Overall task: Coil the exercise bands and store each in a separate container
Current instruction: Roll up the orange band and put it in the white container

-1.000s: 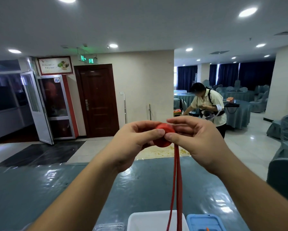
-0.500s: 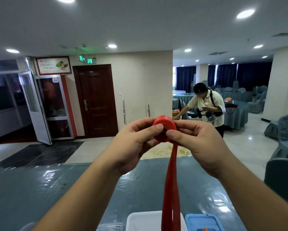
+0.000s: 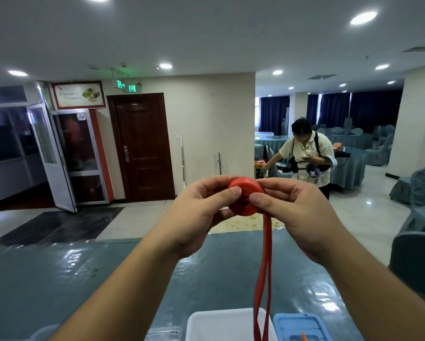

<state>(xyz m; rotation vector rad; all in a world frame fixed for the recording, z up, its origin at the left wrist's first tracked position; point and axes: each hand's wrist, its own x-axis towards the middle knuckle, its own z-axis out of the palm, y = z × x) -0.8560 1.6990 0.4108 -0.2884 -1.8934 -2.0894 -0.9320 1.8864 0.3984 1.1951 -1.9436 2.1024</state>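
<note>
A red exercise band (image 3: 246,199) is partly wound into a thick coil held up in front of me. My left hand (image 3: 201,212) grips the coil from the left, thumb on its near face. My right hand (image 3: 292,212) pinches it from the right. The loose tail (image 3: 264,279) of the band hangs straight down from the coil and runs past the bottom edge. Below it stand a white container (image 3: 206,323) and a blue container (image 3: 297,327) on the table's near edge.
A table (image 3: 83,279) with a shiny teal cover spreads under my arms. A clear container's rim (image 3: 162,333) shows left of the white one. A person (image 3: 307,156) stands beyond the table. Covered chairs (image 3: 418,242) sit at the right.
The coil has turned and grown a little thicker between my fingers. The hanging tail has swung and twisted, now showing two thin strands.
</note>
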